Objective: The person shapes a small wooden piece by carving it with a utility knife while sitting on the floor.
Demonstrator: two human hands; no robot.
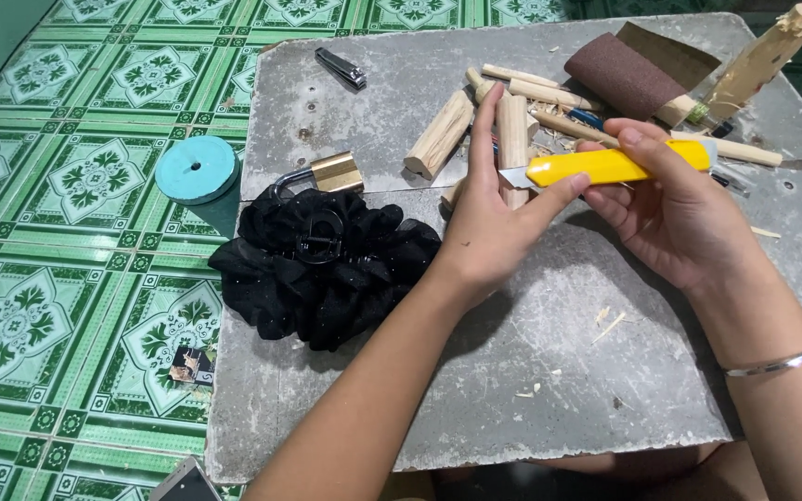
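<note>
holding a yellow utility knife (610,165) over the grey tabletop (549,371), both hands meet near the middle of the view. the right hand (675,218) has its grip closed around the knife's yellow handle, fingers curled under it and the thumb lying along the top. the short metal blade end points left, toward the left hand (494,223). the left hand's thumb tip presses against the knife body just behind the blade, while its index finger stands straight up beside a wooden stick (512,139); its grip is loose, closed on nothing that can be made out, only touching the knife. a thin silver bangle (777,362) circles the right wrist.

behind the hands lies a heap of short peeled wooden sticks (443,134), some thick, some thin, with pale shavings among them. a roll of brown sandpaper (624,74) rests at the far side of the heap, and a rough wooden piece (763,56) leans tilted at the far right corner. a few shavings (610,323) lie scattered on the bare surface near the right forearm.

to the left of the left forearm sits a black ruffled fabric piece (327,269) with a black ring-shaped clasp on top. just behind it lies a brass padlock (327,174), touching the fabric. a nail clipper (341,67) lies well apart near the far left edge. a teal round disc (197,170) rests on the green patterned floor tiles (58,278) beside the tabletop.
</note>
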